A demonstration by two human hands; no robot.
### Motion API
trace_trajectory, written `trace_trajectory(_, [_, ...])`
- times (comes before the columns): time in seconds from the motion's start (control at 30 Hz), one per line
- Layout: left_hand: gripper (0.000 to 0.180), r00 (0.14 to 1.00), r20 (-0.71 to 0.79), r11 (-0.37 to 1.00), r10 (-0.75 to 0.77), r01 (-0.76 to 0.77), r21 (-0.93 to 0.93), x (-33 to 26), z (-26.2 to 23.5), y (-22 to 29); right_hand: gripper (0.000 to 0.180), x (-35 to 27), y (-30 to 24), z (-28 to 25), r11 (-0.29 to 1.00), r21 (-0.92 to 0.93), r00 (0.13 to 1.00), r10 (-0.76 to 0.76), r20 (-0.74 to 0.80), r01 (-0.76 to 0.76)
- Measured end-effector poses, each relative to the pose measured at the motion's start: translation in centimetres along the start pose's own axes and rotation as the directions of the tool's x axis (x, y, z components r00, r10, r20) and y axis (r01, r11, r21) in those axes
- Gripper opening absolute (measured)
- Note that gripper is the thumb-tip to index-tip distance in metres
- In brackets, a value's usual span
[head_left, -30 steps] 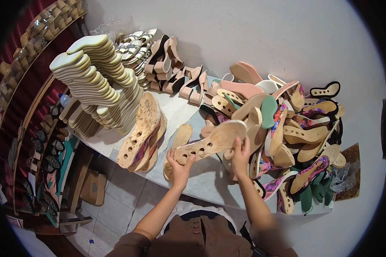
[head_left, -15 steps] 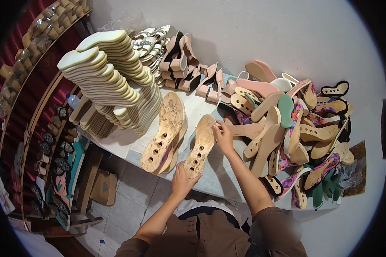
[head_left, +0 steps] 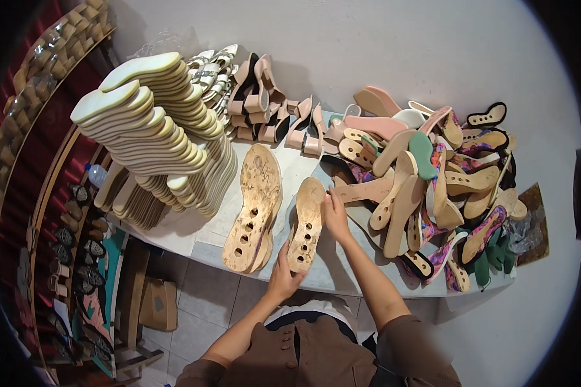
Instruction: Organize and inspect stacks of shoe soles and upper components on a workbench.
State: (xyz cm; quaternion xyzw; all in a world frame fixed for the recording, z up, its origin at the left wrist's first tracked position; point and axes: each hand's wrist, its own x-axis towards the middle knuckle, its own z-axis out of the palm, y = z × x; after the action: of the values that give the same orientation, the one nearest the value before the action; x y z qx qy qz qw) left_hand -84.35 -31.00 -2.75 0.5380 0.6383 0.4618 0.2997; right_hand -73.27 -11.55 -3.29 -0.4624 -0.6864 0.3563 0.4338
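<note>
cream sole stacks (head_left: 168, 135), bench (head_left: 336, 276) left end | mottled sole stack (head_left: 257, 200), near front edge | left grip (head_left: 284, 278): closed on lower end of holed wooden sole (head_left: 308, 216), front edge | right grip (head_left: 336, 218): loosely open beside it, contact unclear | mixed sole pile (head_left: 407, 193), right end

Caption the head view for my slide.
Left hand holding a tan, wood-look shoe sole with four round holes, right hand beside it, near tall cream insole stacks.

Soft light, faint shadows, black-rimmed fisheye distortion.
</note>
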Motion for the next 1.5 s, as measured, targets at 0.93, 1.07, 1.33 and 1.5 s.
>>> trace_trajectory(0.93, [0.041, 0.941, -0.098, 0.946, 0.323, -0.319, 0.048, 0.8, 4.1, 9.5, 0.026, -6.5, -3.2, -12.1, 0.997, 0.08, 0.984, 0.032, -0.175, -0.018])
trace_trajectory(1.07, [0.04, 0.948, -0.012, 0.946, 0.317, -0.317, -0.075, 3.6, 10.0, 12.6, 0.033, -3.4, -3.0, -19.5, 0.88, -0.447, 0.921, -0.296, -0.254, 0.159])
trace_trajectory(1.33, [0.037, 0.959, 0.028, 0.951, 0.281, -0.275, -0.14, 6.9, 19.6, 16.7, 0.059, 0.1, 1.2, -28.9, 0.596, -0.754, 0.927, -0.373, 0.046, 0.277])
trace_trajectory(1.5, [0.034, 0.964, -0.078, 0.954, 0.253, -0.262, -0.149, 7.1, 20.8, 16.8, 0.054, 3.2, 0.7, -34.0, 0.567, -0.749, 0.794, -0.601, -0.092, 0.343])
